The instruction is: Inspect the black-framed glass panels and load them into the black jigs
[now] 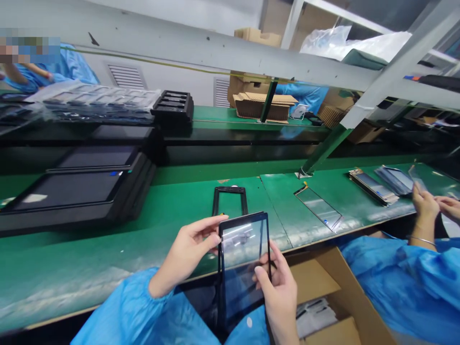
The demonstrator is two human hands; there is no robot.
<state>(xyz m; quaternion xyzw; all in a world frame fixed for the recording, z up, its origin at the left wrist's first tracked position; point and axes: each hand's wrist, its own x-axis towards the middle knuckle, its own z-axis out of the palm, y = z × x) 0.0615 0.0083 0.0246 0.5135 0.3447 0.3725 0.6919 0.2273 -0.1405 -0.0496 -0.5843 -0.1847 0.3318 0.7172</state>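
Pretty standard factory getup here: a thin, crinkly light-blue disposable gown (140,321), with the left sleeve (124,311) bunched into a gathered cuff at bottom left of the frame. There's a small white speck (249,322) at bottom center. Bare left hand (189,254) and right hand (276,292), nothing on the wrists.

We get bright, even overhead light, with pale glare on the green workbench (64,292) and on the glass panel (240,244) just in front of it; the wide lens bends the frame's edges.

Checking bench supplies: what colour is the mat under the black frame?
The bench mat is green, best seen in the head view.
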